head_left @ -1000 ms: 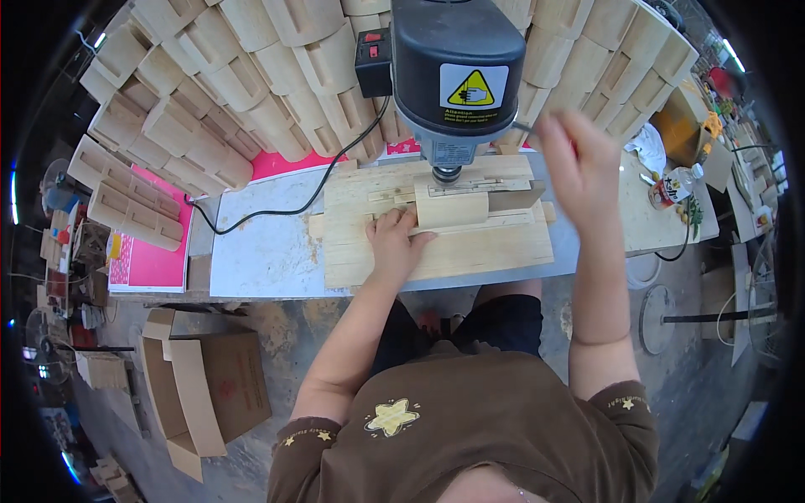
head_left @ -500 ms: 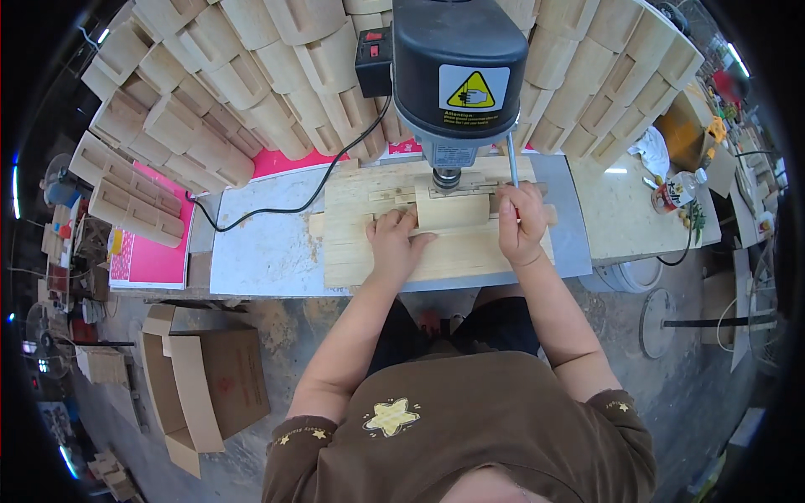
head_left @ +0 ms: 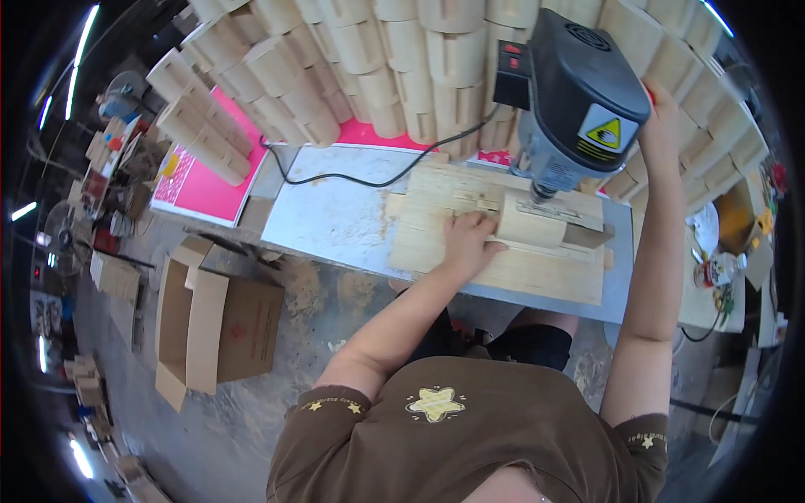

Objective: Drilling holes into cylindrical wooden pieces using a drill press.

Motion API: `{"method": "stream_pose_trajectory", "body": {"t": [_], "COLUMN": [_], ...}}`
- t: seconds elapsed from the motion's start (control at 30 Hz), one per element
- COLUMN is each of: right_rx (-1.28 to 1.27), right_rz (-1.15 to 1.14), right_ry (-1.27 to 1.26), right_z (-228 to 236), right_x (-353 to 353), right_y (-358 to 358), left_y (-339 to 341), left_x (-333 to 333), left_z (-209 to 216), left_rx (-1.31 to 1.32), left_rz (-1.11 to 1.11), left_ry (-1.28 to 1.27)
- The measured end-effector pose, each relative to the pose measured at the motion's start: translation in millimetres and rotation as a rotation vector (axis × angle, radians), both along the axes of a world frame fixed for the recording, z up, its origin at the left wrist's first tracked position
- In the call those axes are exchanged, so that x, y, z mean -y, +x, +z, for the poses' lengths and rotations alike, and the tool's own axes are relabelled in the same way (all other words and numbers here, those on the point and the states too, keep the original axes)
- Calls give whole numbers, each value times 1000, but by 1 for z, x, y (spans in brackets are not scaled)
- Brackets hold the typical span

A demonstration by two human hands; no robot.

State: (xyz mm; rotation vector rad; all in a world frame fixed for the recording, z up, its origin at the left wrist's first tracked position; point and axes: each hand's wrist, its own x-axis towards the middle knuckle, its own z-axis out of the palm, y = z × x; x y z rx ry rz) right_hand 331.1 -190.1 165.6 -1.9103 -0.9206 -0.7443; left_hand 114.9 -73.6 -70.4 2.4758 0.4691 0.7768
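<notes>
Behind the drill press (head_left: 591, 88), stacked wooden pieces (head_left: 369, 71) are crowding the table (head_left: 335, 201). Beneath the chuck (head_left: 545, 194), a curved wooden piece (head_left: 532, 226) is lying just right of the left hand (head_left: 471, 245), which is resting half-open, thumb spread. Beside the drill press, the right hand (head_left: 661, 116) is reaching forward, its grip hidden.

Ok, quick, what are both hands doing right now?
Left hand: open, resting on the wooden board at the curved wood piece's left end.
Right hand: raised beside the drill press, partly hidden; its grip cannot be told.
</notes>
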Motion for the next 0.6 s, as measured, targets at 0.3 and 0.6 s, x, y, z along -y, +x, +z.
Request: {"method": "stream_pose_trajectory", "body": {"t": [0.3,0.6], "right_rx": [-272,-129], "right_rz": [441,158], "right_ry": [-351,-616], "right_z": [-122,-160], "right_x": [86,79], "right_y": [-13,-70], "left_y": [10,-37], "left_x": [-6,-26], "left_z": [4,22], "left_rx": [-3,186], "left_rz": [-84,-237], "left_ry": [-241,-538]}}
